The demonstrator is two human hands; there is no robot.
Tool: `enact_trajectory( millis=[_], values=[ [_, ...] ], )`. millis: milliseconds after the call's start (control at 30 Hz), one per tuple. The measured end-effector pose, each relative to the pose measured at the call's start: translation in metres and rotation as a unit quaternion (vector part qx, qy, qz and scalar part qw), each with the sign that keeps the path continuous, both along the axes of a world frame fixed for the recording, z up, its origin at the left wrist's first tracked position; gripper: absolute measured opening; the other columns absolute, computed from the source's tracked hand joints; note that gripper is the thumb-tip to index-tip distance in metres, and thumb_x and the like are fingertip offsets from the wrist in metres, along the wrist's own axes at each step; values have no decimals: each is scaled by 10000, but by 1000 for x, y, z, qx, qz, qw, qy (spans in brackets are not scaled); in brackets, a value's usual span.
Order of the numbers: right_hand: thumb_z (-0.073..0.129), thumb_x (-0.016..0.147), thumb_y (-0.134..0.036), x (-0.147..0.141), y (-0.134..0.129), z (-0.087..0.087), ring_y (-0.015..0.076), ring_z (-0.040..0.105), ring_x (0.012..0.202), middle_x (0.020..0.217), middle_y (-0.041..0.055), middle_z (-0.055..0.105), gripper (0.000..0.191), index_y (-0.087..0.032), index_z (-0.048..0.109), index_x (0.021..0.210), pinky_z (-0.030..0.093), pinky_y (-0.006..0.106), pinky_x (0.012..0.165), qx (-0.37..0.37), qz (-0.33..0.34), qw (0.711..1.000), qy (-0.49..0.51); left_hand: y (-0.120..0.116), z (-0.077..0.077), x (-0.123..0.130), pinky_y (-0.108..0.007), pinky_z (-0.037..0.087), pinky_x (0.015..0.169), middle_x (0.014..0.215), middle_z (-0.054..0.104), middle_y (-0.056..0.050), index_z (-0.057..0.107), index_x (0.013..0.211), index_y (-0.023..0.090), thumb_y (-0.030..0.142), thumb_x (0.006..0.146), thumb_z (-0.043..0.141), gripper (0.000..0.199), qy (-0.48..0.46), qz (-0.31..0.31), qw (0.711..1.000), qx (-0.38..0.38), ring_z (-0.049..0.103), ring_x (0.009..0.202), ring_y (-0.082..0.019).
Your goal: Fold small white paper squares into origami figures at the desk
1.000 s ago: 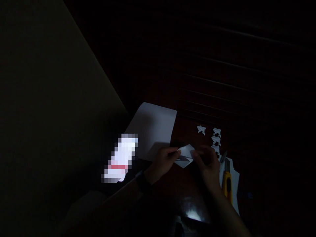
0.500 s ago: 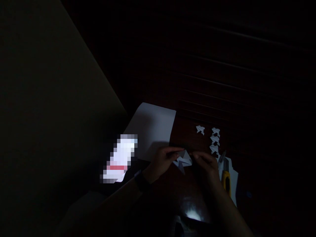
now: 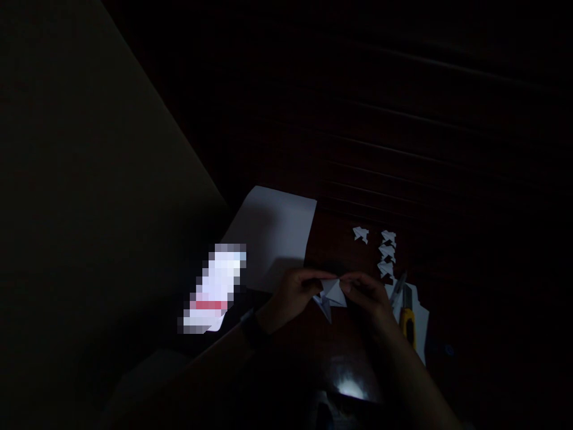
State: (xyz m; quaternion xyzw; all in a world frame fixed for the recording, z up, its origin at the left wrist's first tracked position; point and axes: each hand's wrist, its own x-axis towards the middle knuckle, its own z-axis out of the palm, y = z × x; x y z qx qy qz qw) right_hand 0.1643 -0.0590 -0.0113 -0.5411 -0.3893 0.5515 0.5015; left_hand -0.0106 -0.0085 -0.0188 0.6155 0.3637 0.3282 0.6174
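Since the earlier frame, the right hand (image 3: 366,294) comes in leftward, its fingertips now near the left hand's at the top edge of the folded paper (image 3: 333,291); a pointed flap hangs lower. Left hand (image 3: 289,298): thumb and fingers drawn together on the upper left of the piece. Right hand: thumb and forefinger nearly closed in a pinch at its upper right corner; the other fingers curl, partly lost in shadow. The paper sits between both hands, above the dark table (image 3: 336,239); whether its underside touches the wood, cannot tell.

Nearby: a large white sheet (image 3: 280,230) beyond the left hand, a bright blurred screen (image 3: 217,283) beside it. Three small paper figures (image 3: 387,252) in a column, one lone figure (image 3: 360,234) to their left. Yellow utility knife (image 3: 407,327) on loose papers (image 3: 421,327), just beside the right forearm.

Judgement: best to keep the left pinch firm as an anchor, line up edges before pressing, then crease outward from the point. Light is poor; tilting the piece toward the screen should help.
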Motion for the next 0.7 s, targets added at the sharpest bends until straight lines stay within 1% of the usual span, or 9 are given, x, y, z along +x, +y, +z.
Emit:
enact_trajectory(
  millis=[133,300,433,500,600,700],
  values=[
    [644,759,-262,2,0,-1,160,547,745,806,16,635,103,-209,656,847,398,271,678,-3,7,1000,-20,0,0,1,-252,480,748,976,679,-35,675,991,205,74,764,529,300,7,2,1000,8,619,857,-155],
    [644,759,-274,2,0,2,166,545,747,794,19,630,99,-201,654,826,402,270,676,-4,17,999,-34,-1,0,1,-247,484,745,955,689,-37,685,968,195,95,761,553,265,12,7,1000,-3,629,839,-156],
    [658,747,-272,0,0,1,155,543,744,805,8,623,120,-211,646,850,398,250,658,-12,19,1000,-20,-1,-1,1,-257,486,763,951,695,-41,688,961,193,129,768,562,240,11,21,1000,-6,634,847,-161],
    [660,747,-270,0,0,1,149,543,743,819,3,612,138,-218,635,872,397,241,645,-21,26,999,-10,-1,-1,1,-262,484,772,959,694,-40,685,970,194,111,763,550,261,17,29,999,-7,633,855,-162],
    [679,728,-258,-1,1,3,157,546,784,843,2,599,168,-220,622,882,407,247,673,-22,42,999,-14,-1,-1,1,-256,480,767,970,692,-37,684,978,194,58,746,516,317,27,38,999,-6,630,860,-160],
    [682,724,-253,-1,1,5,170,548,821,853,3,594,181,-219,610,887,418,268,719,-17,65,998,-18,0,0,1,-247,484,720,947,696,-44,684,981,187,63,756,497,318,37,38,998,-13,635,822,-159]
  ],
)
